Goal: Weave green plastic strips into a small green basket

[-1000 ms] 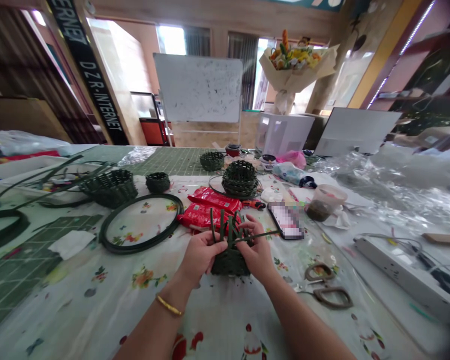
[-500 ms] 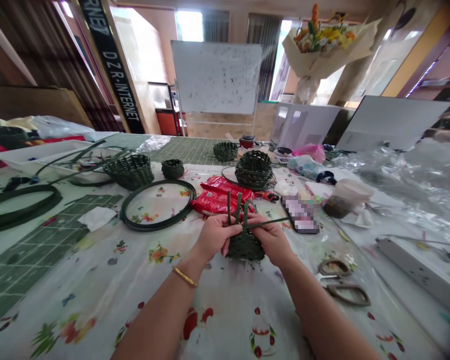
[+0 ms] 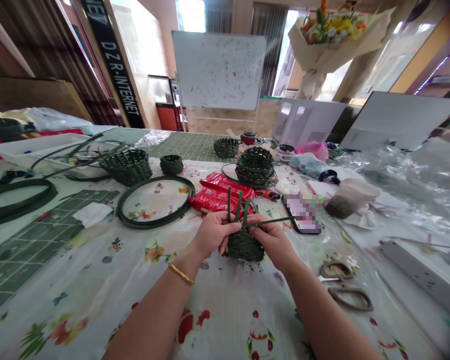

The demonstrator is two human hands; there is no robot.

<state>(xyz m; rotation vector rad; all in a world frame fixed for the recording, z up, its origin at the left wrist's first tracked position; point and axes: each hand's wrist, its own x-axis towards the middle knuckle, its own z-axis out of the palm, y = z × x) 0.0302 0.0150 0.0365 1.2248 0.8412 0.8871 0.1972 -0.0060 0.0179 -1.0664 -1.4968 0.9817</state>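
Note:
A small dark green woven basket (image 3: 243, 246) sits on the flowered tablecloth (image 3: 97, 280) between my hands. Several loose green strips stand up from its rim, and one strip (image 3: 273, 220) sticks out to the right. My left hand (image 3: 213, 233) grips the basket's left side, fingers curled round the rim and the upright strips. My right hand (image 3: 272, 239) holds the right side, its fingers pinched on the sideways strip. A gold bangle (image 3: 180, 273) circles my left wrist.
Finished green baskets (image 3: 129, 166) (image 3: 255, 167) (image 3: 171, 164) stand farther back, with a coil of green strip (image 3: 155, 201) and red packets (image 3: 219, 195). A phone (image 3: 303, 213), a plastic cup (image 3: 347, 197) and scissors (image 3: 347, 285) lie to the right. A power strip (image 3: 420, 272) runs along the right edge.
The view has shifted, so the basket and hands sit slightly higher and more to the right in frame. Both hands keep their grip on the basket; the strips barely moved.

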